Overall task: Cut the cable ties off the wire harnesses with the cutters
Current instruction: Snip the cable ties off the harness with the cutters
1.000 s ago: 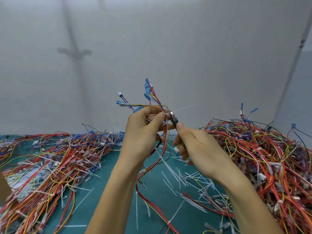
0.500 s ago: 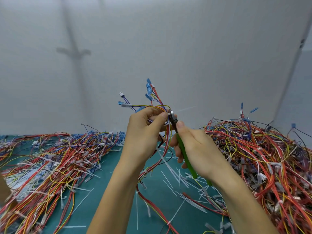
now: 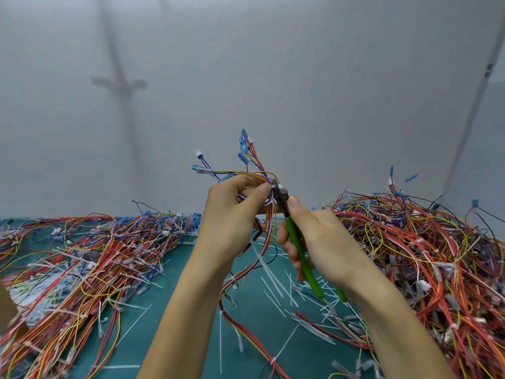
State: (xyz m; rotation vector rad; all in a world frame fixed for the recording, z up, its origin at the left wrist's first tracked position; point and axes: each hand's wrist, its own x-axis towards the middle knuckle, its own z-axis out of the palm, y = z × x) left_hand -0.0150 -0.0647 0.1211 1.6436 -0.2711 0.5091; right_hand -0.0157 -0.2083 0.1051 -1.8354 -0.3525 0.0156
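My left hand (image 3: 232, 214) grips a wire harness (image 3: 266, 239) of red, yellow and blue wires, held up above the table. Its blue and white connectors (image 3: 243, 143) fan out above my fingers. My right hand (image 3: 319, 242) holds green-handled cutters (image 3: 300, 253). Their dark jaws (image 3: 279, 190) touch the bundle beside my left thumb, where a white cable tie (image 3: 272, 186) wraps the wires. The harness tail hangs down to the green mat (image 3: 191, 332).
A wide heap of harnesses (image 3: 90, 263) lies on the left, and a taller heap (image 3: 426, 255) on the right. Cut white tie pieces (image 3: 276, 280) litter the mat between them. A grey wall (image 3: 273, 77) stands close behind.
My right hand has loosened around the cutters, and the green handles have spread and come into view. The jaws stay at the bundle. My left hand has barely moved.
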